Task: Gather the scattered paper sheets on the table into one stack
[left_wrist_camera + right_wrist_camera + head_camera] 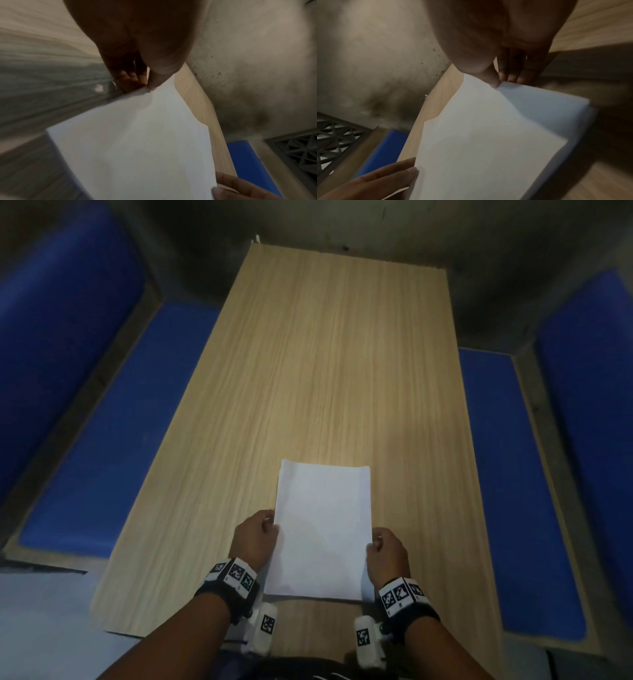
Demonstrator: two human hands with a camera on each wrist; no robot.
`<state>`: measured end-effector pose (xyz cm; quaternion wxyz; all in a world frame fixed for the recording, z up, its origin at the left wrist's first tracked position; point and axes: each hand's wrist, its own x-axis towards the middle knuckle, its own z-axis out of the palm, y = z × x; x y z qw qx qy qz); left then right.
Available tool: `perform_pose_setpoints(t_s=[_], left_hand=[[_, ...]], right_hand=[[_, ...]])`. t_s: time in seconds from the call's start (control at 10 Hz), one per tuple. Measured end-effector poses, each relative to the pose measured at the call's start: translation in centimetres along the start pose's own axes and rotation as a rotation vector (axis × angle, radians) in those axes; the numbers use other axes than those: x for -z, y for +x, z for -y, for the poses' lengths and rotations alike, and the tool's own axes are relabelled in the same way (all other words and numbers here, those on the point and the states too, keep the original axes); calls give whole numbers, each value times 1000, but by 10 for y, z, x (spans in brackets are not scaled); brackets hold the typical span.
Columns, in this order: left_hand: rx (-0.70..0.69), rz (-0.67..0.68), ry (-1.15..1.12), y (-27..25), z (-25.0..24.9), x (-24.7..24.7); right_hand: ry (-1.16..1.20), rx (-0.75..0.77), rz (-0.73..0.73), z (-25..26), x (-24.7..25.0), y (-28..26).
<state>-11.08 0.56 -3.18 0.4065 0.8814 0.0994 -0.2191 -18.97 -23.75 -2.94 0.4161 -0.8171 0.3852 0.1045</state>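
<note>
1. Head view shows the paper stack (323, 529) gathered into one white bundle, held between both hands above the near end of the desk (308, 364); whether its near edge touches the wood cannot be told

2. By my reading the sheets are light, thin and floppy. In the right wrist view the top sheet (481, 135) bows and lifts away from the ones beneath, and the far edge looks slightly uneven, so the sheets will slide on each other and crease easily

3. The best hold is on the two long side edges, about midway along, thumb on top and fingers beneath, with light pressure; squeezing harder would likely buckle the bundle

4. The left hand (255, 537) pinches the left long edge: the left wrist view shows its thumb on the top sheet and its fingers (130, 77) curled underneath, a narrow grip closed on paper

5. The right hand (387, 553) does the same on the opposite edge, thumb pressed into the top sheet and fingers tucked under

6. Beyond the grip on either side the wood shows no loose sheet, so the gathering looks done apart from squaring the edges

7. Further out, blue cushions (102, 419) flank the desk on both sides, with a grey wall (376, 227) beyond its far end
</note>
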Motion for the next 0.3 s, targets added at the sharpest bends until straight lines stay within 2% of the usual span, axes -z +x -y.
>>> perform_pose_setpoints(t_s=[0.2, 0.3], left_hand=[[-53, -1, -12, -5, -1, 1], [-38, 10, -74, -5, 0, 2]], right_hand=[[-4, 10, 9, 0, 3, -6], [-19, 23, 45, 0, 8, -8]])
